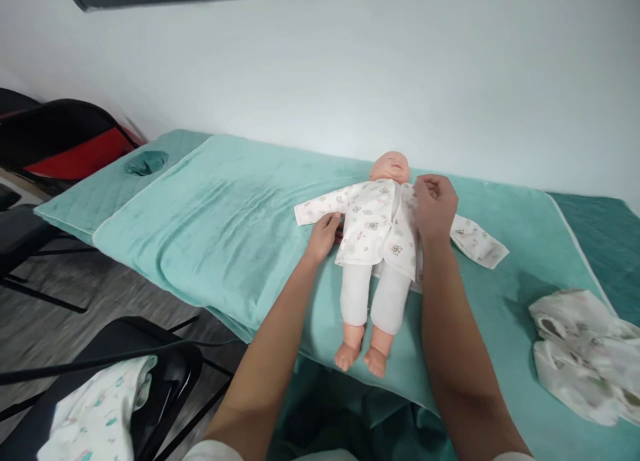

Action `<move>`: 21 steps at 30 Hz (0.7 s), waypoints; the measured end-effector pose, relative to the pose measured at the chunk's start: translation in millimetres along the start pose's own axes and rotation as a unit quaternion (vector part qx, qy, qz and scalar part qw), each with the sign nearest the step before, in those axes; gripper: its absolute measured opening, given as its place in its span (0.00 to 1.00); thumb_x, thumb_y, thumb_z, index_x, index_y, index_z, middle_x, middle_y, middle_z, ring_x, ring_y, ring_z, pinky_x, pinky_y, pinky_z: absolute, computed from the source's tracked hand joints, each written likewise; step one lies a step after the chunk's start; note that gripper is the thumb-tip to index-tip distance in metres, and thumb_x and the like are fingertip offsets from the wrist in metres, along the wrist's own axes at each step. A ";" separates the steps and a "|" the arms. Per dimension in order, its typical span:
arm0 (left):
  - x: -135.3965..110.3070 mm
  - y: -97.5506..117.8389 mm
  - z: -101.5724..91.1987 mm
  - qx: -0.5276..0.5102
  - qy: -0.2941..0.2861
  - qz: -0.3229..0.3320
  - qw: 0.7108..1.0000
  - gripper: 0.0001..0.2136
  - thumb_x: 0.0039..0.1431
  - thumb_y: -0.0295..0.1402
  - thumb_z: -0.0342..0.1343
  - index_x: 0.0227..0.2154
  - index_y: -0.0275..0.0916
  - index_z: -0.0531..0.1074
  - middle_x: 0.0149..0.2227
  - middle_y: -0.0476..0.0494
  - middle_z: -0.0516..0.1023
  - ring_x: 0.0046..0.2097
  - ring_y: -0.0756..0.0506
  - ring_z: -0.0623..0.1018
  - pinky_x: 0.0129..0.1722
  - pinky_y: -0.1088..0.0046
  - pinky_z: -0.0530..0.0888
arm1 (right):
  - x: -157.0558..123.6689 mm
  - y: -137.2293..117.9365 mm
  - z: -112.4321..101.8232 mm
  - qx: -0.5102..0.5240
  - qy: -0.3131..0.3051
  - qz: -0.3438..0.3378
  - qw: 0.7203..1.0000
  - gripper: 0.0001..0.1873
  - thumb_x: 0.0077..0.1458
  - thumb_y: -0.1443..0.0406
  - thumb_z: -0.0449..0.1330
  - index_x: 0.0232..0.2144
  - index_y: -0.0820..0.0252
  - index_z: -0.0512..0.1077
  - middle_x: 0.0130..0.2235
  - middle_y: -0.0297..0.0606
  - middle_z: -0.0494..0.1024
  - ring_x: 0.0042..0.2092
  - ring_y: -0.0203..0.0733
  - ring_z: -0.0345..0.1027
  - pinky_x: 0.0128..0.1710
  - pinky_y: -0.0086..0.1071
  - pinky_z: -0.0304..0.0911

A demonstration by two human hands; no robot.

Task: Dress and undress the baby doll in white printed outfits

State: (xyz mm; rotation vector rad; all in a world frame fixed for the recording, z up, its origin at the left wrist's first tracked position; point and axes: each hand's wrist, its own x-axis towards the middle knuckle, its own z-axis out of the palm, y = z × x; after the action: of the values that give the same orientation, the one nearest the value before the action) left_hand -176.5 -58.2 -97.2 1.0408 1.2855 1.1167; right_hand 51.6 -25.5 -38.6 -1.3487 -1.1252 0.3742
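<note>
A baby doll (389,167) lies on its back on a teal towel (215,221), head toward the wall. It wears a white printed jacket (367,224) and white trousers (356,294), with bare feet at the towel's near edge. My left hand (324,236) rests against the doll's side under the jacket sleeve, fingers curled. My right hand (434,206) is closed on the jacket's front edge near the doll's chest. The jacket's other sleeve (477,242) lies spread out to the right.
The towel covers a padded table (107,191) with a face hole (146,162). A crumpled printed cloth (585,354) lies at the right. A black chair (165,374) near left holds another printed garment (97,411). A red and black chair (65,141) stands at the far left.
</note>
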 end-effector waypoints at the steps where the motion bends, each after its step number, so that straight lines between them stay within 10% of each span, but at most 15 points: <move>1: -0.8 0.3 -0.5 -0.019 -0.015 -0.011 1.000 0.18 0.64 0.48 0.54 0.43 0.38 0.76 0.36 0.45 0.80 0.31 0.50 0.77 0.31 0.74 0.74 | -1.5 4.6 -8.4 -0.042 0.025 0.012 0.999 0.08 0.58 0.60 0.57 0.34 0.58 0.71 0.32 0.35 0.74 0.36 0.40 0.68 0.42 0.36 0.64; 6: -5.1 5.2 7.3 -0.117 -0.083 -0.071 0.987 0.21 0.61 0.51 0.59 0.41 0.34 0.79 0.40 0.37 0.84 0.38 0.43 0.82 0.41 0.66 0.79 | -23.3 24.8 -55.1 -0.329 -0.008 0.125 0.936 0.19 0.63 0.53 0.52 0.25 0.57 0.69 0.31 0.44 0.75 0.39 0.50 0.68 0.45 0.43 0.60; 11: -8.6 11.9 16.3 -0.229 -0.152 -0.108 0.955 0.18 0.66 0.44 0.56 0.48 0.34 0.78 0.49 0.35 0.84 0.49 0.41 0.83 0.55 0.61 0.79 | -56.8 28.6 -78.1 -0.397 -0.050 0.169 0.901 0.26 0.63 0.48 0.50 0.29 0.60 0.76 0.35 0.52 0.79 0.41 0.56 0.71 0.43 0.45 0.61; 16: 1.7 7.0 24.2 -0.285 -0.171 -0.120 0.936 0.19 0.65 0.42 0.58 0.52 0.34 0.76 0.48 0.35 0.84 0.50 0.40 0.83 0.59 0.59 0.77 | -63.1 40.3 -66.1 -0.139 -0.066 0.179 0.972 0.18 0.54 0.48 0.59 0.31 0.57 0.73 0.33 0.37 0.78 0.38 0.46 0.70 0.40 0.38 0.63; 21: 19.4 5.2 39.9 -0.322 -0.156 -0.099 0.928 0.27 0.57 0.40 0.66 0.58 0.36 0.72 0.50 0.35 0.83 0.52 0.38 0.83 0.60 0.58 0.77 | -59.7 44.9 -44.0 0.138 -0.040 0.205 0.968 0.16 0.47 0.54 0.65 0.34 0.53 0.66 0.33 0.28 0.74 0.36 0.40 0.70 0.36 0.32 0.67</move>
State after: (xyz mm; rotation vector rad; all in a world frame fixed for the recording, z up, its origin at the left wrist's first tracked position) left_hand -137.4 -36.9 -94.3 0.5450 0.6701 1.0571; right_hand 75.7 -85.5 -96.2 -1.3201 -0.8166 0.8616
